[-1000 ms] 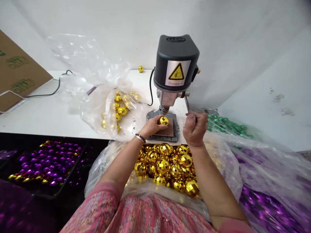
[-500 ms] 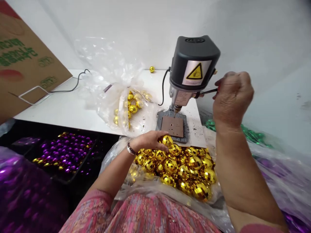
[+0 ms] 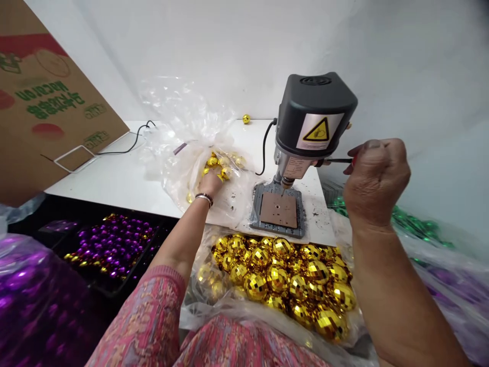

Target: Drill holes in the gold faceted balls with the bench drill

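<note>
My left hand point(image 3: 210, 182) reaches into the mouth of a clear plastic bag point(image 3: 179, 153) on the white table and pinches a gold faceted ball point(image 3: 224, 174) at its fingertips, among other gold balls in the bag. My right hand point(image 3: 376, 178) is raised and closed around the thin feed lever point(image 3: 336, 160) of a small black bench drill point(image 3: 315, 114). The drill bit stands above a bare brown pad on the grey base point(image 3: 280, 210). Several gold faceted balls point(image 3: 278, 278) fill an open bag in my lap.
A cardboard box point(image 3: 49, 102) leans at the left on the table point(image 3: 114, 178), with a black cable beside it. A tray of purple beads point(image 3: 110, 244) sits low at the left. Green beads point(image 3: 412, 221) and purple bags lie at the right. One gold ball point(image 3: 246, 119) rests by the wall.
My left hand carried the gold ball from under the drill bit over to the bag on the table. My right hand went up with the lever, and the view shifted left.
</note>
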{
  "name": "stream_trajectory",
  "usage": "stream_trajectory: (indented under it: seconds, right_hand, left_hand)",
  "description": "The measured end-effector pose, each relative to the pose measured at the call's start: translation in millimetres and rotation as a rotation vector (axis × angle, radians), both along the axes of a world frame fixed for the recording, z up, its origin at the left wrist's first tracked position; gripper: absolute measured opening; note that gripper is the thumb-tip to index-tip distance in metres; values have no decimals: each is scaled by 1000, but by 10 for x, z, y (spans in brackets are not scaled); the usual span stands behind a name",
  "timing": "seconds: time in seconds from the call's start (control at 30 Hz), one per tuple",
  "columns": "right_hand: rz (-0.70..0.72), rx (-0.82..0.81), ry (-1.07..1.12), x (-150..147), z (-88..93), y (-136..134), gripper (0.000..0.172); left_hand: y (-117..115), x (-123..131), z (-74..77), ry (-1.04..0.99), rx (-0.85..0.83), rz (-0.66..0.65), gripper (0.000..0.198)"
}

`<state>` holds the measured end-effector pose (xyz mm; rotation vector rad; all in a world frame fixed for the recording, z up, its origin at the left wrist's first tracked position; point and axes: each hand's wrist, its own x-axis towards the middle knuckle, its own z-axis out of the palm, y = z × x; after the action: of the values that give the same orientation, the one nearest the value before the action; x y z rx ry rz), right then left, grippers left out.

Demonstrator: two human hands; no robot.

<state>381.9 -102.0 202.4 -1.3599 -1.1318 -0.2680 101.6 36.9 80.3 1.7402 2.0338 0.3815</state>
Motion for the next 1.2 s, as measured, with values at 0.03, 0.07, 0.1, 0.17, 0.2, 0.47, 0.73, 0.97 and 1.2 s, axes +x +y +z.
stream_trajectory:
  seconds: [0.03, 0.07, 0.1, 0.17, 0.2, 0.47, 0.73, 0.97, 1.2]
  right_hand:
    - [-4, -12, 10, -7, 4, -11, 29]
    - [-7, -20, 15, -13, 8, -21, 29]
    - [-10, -25, 15, -18, 10, -29, 31]
    - [-9, -29, 8, -24, 10, -41, 32]
    - [-8, -29, 2, -27, 6, -46, 32]
    - [-4, -36, -28, -34, -51, -80, 31]
    - [32, -34, -103, -10, -90, -96, 34]
    - [68, -28, -127, 3, -85, -95, 36]
    - [108, -62, -117, -9, -43, -127, 34]
  left_hand:
    - [56, -2, -7, 36, -44, -12, 51]
    - [93, 5, -17, 69, -77, -24, 49]
    - [110, 20, -30, 97, -97, -44, 48]
    - [99, 65, -59, 147, -103, -127, 46]
    - [73, 89, -71, 178, -98, -170, 47]
    - [-517, -19, 80, -444, -101, -446, 50]
    - [-976, 202, 87, -1039, -334, -587, 71]
    - [-911, 709, 35, -623, -147, -615, 65]
    - [-744, 894, -135, -422, -107, -589, 70]
